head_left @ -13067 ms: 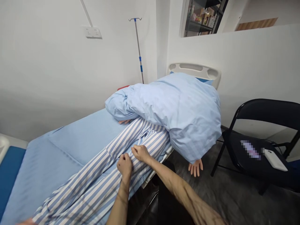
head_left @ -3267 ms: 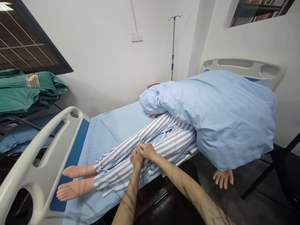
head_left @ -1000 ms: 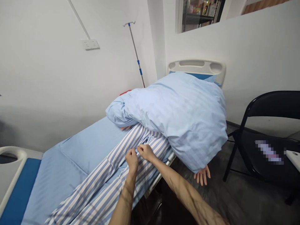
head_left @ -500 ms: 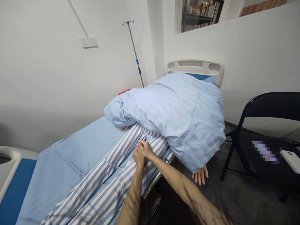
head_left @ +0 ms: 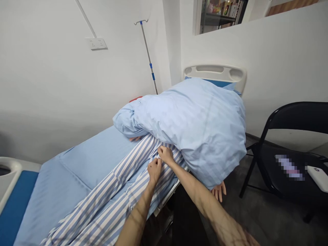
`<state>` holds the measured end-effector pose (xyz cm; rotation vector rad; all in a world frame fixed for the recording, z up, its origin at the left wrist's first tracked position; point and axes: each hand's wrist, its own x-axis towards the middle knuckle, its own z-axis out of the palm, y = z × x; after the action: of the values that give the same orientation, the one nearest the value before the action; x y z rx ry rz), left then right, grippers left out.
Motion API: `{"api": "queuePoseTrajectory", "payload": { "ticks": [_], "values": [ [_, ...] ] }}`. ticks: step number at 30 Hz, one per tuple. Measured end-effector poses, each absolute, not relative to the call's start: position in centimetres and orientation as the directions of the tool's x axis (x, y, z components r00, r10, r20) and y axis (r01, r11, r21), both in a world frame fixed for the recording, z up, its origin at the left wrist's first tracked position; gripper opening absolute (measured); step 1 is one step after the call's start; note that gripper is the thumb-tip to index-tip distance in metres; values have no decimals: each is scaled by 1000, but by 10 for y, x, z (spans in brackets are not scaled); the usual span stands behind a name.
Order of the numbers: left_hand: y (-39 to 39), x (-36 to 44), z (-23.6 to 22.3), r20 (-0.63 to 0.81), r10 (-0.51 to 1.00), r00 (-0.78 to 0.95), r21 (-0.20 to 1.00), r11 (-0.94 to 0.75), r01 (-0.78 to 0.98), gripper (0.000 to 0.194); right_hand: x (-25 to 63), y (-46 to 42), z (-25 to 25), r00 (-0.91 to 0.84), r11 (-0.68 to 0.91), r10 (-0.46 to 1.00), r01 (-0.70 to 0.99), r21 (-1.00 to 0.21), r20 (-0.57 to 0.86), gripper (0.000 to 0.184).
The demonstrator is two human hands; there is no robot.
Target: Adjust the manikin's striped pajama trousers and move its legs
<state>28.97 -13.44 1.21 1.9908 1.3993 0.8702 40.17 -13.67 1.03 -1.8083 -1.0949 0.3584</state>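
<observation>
Blue-and-white striped trousers [head_left: 121, 171] clothe the legs of a figure lying on the bed. Over the upper part of the trousers, my left hand [head_left: 154, 170] is closed, knuckles up. Slightly farther up and to the right, my right hand [head_left: 166, 154] is closed too, close to the quilt's edge. The two hands are a little apart; whatever lies in their fingers is hidden. A light blue quilt [head_left: 200, 116] is bunched over the figure's upper body. From under it shows a hand [head_left: 219, 191] hanging at the bed's near side, and fingertips [head_left: 135, 138] on the far side.
The bed's blue sheet [head_left: 84, 160] stretches left toward the footboard [head_left: 19, 164]; a headboard [head_left: 215, 70] stands behind the quilt. Along the wall rises a drip stand [head_left: 147, 51]. A black folding chair [head_left: 294, 116] at right bears a white phone [head_left: 317, 177].
My hands, pressed together before, have come apart: the right has moved up and right, the left slightly down. The quilt and trousers look much the same.
</observation>
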Motion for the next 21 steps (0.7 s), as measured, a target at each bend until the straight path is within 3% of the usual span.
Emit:
{"api": "queuePoseTrajectory", "payload": {
  "ticks": [4, 6, 14, 18, 21],
  "values": [
    [-120, 308, 30, 175, 981, 82, 910, -193, 368, 34, 407, -136, 9, 556, -55, 798, 451, -891, 233, 39],
    [-118, 316, 31, 146, 987, 69, 933, -161, 322, 34, 409, -137, 9, 554, -33, 798, 435, -900, 239, 39],
    [-141, 325, 17, 89, 976, 200, 784, -192, 590, 33, 411, -139, 14, 494, -69, 844, 487, -871, 210, 36],
    [-140, 323, 17, 82, 978, 193, 774, -184, 605, 31, 423, -137, 28, 352, 3, 907, 543, -840, 231, 32],
    [-141, 326, 14, 82, 980, 182, 780, -177, 601, 32, 431, -139, 27, 390, 30, 872, 561, -827, 296, 35]
  ]
}}
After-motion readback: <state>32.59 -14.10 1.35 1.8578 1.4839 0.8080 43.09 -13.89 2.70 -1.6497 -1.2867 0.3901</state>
